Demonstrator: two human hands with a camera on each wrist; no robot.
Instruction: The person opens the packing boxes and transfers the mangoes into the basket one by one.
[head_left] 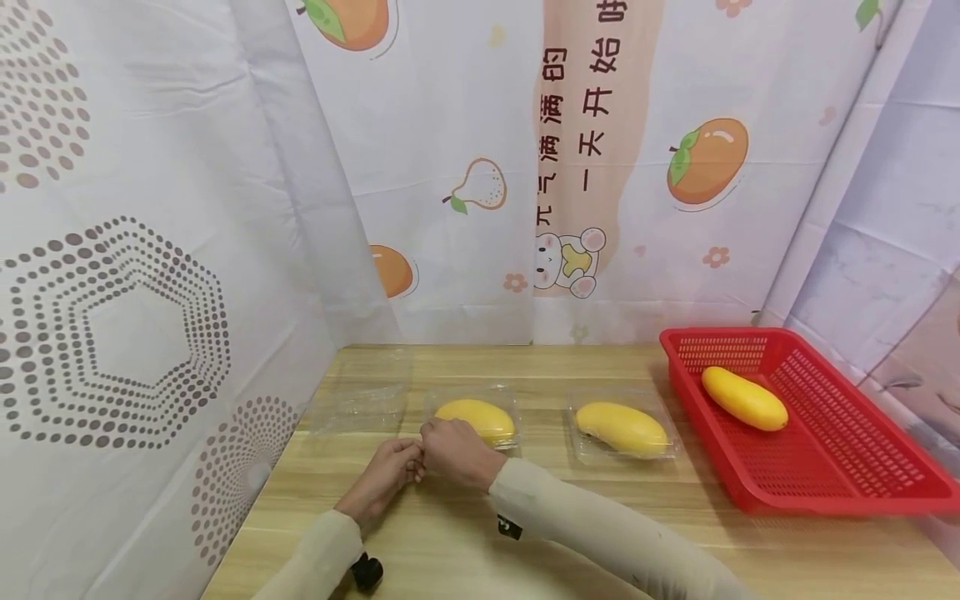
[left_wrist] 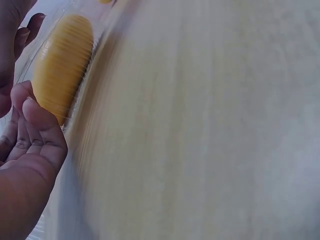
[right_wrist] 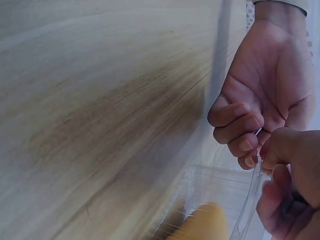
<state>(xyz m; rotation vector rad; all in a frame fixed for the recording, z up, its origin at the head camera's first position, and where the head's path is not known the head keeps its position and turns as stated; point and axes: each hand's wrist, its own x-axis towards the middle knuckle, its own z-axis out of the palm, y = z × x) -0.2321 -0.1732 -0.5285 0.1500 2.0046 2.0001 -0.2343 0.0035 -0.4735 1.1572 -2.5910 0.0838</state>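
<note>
Your left hand [head_left: 384, 478] and right hand [head_left: 459, 452] pinched the edge of a clear container [right_wrist: 216, 181]. Yellow fruit [head_left: 480, 421] lay inside, beyond them.

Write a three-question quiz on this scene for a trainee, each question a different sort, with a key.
1. Count: how many yellow fruits lie in the red basket?
2. True or false: the box nearest the basket is empty.
3. Choose where the left hand and right hand meet: A) inside the basket; B) at the filled clear box farther from it; C) on the curtain.

Key: 1. One. 2. False; that nearest box holds a yellow fruit. 3. B.
</note>
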